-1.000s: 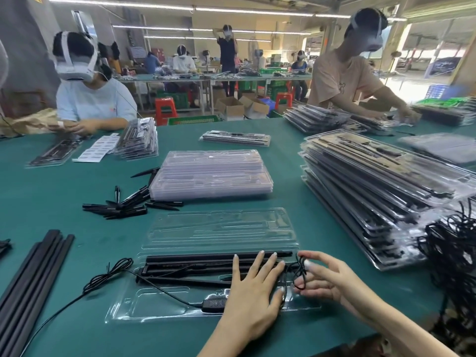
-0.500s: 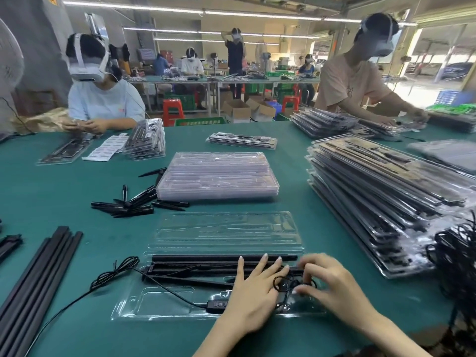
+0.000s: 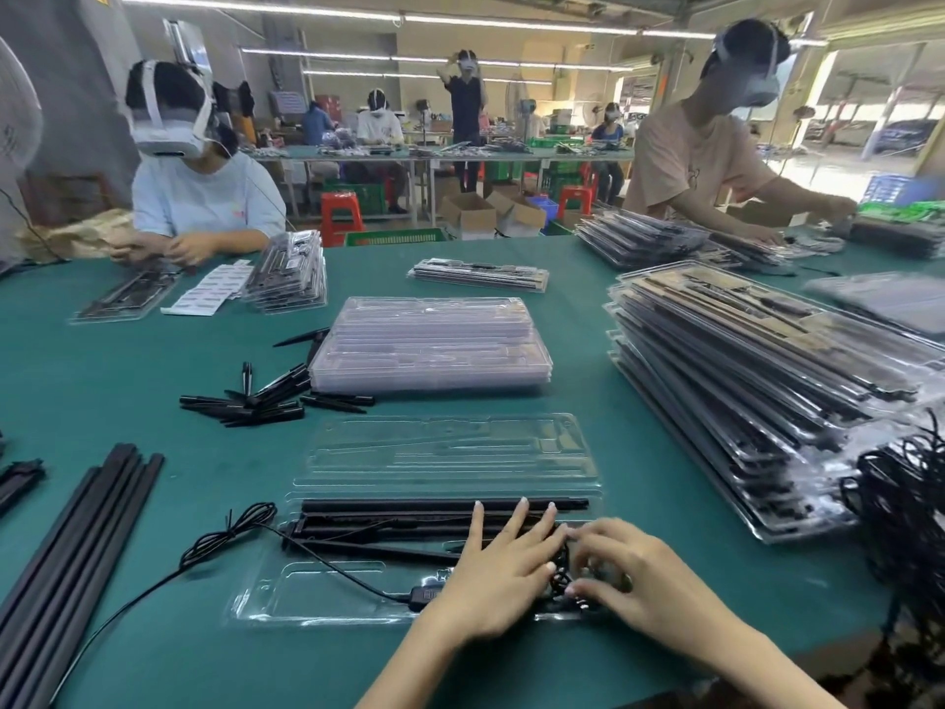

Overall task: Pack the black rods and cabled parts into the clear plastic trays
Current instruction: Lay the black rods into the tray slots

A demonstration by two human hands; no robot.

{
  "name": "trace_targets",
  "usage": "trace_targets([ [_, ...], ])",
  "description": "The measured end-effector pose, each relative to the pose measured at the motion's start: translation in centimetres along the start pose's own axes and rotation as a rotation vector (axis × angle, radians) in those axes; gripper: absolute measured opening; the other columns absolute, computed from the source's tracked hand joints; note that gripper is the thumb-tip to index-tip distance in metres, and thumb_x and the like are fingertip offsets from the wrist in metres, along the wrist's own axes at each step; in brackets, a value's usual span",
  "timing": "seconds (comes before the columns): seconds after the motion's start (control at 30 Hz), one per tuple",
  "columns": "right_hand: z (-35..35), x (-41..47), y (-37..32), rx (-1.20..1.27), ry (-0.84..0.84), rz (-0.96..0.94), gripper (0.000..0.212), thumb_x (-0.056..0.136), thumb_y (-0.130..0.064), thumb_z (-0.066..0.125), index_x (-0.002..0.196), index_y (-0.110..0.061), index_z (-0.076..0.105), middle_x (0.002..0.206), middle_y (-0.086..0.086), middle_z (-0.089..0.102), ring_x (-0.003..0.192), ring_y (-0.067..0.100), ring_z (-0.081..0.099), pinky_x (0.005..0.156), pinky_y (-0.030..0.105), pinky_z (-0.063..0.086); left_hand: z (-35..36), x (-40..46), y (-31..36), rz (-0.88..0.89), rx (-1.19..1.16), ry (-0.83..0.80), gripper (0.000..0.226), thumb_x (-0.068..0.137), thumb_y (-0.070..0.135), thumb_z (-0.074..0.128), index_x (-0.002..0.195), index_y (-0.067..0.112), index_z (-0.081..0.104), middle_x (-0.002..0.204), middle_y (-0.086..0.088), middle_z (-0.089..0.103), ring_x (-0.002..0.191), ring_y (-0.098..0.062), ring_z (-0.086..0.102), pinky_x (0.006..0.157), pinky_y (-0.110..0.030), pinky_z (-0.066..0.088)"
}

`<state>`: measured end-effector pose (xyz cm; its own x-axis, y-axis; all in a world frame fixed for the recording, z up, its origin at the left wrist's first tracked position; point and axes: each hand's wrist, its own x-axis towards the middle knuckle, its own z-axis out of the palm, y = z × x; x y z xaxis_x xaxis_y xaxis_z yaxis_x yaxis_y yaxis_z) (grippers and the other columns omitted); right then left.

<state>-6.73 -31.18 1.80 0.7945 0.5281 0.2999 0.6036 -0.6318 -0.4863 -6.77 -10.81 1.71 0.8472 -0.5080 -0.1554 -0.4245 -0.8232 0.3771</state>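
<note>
An open clear plastic tray [image 3: 327, 596] lies in front of me on the green table, its lid [image 3: 450, 452] folded back. Black rods [image 3: 388, 516] fill its upper slots. A black cable [image 3: 327, 570] runs from a loose bundle [image 3: 230, 534] left of the tray to a small black box [image 3: 422, 595] in the lower slot. My left hand [image 3: 503, 570] presses flat on the rods, fingers straight. My right hand [image 3: 634, 580] has its fingers curled on a small coil of black cable [image 3: 561, 580] at the tray's right end; the picture is blurred there.
A stack of empty clear trays [image 3: 432, 345] stands behind the open one. Loose short black pieces [image 3: 255, 401] lie to its left, long black rods [image 3: 76, 545] at my near left. Packed trays [image 3: 757, 396] are piled at right, tangled black cables [image 3: 905, 509] beside them. Other people work around the table.
My right hand has drawn the cable coil down and left, next to my left hand, and curled over it. My left hand has stayed flat on the rods.
</note>
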Motion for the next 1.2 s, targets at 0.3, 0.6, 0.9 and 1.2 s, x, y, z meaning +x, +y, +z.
trace_targets([
  [0.3, 1.0, -0.8, 0.0, 0.059, 0.038, 0.123, 0.042, 0.076, -0.04, 0.075, 0.115, -0.027, 0.068, 0.094, -0.021, 0.053, 0.068, -0.002, 0.049, 0.07, 0.008, 0.039, 0.3, -1.0, -0.1, -0.049, -0.048, 0.244, 0.074, 0.095, 0.035, 0.048, 0.151, 0.033, -0.001, 0.151, 0.022, -0.022, 0.141, -0.002, -0.021, 0.108, -0.037, -0.028],
  [0.6, 0.6, -0.3, -0.3, -0.013, -0.052, 0.152, 0.027, 0.08, -0.052, 0.067, 0.101, -0.036, 0.067, 0.098, -0.022, 0.048, 0.082, 0.004, 0.055, 0.079, 0.02, 0.046, 0.8, -3.9, -1.2, -0.043, 0.062, 0.277, 0.044, 0.102, 0.041, 0.026, 0.146, 0.048, 0.022, 0.148, 0.031, -0.011, 0.138, 0.005, -0.026, 0.109, -0.039, -0.03],
  [0.9, 0.6, -0.1, -1.0, -0.114, -0.02, 0.14, 0.025, 0.079, -0.056, 0.065, 0.093, -0.035, 0.068, 0.093, -0.016, 0.054, 0.091, 0.003, 0.051, 0.085, 0.019, 0.034, 0.5, -4.5, 0.3, 0.076, 0.055, 0.613, 0.023, 0.077, 0.045, 0.071, 0.099, 0.042, 0.071, 0.102, 0.023, 0.065, 0.099, 0.0, 0.055, 0.09, -0.023, 0.031],
  [1.2, 0.7, -0.4, -1.5, -0.089, -0.068, 0.235, 0.024, 0.074, -0.062, 0.066, 0.082, -0.043, 0.054, 0.07, -0.015, 0.053, 0.079, -0.005, 0.043, 0.077, 0.017, 0.034, 1.0, -4.0, 1.1, 0.096, 0.116, 0.638, 0.02, 0.059, 0.027, 0.089, 0.069, 0.032, 0.074, 0.057, 0.016, 0.057, 0.055, -0.008, 0.056, 0.054, -0.016, 0.038],
])
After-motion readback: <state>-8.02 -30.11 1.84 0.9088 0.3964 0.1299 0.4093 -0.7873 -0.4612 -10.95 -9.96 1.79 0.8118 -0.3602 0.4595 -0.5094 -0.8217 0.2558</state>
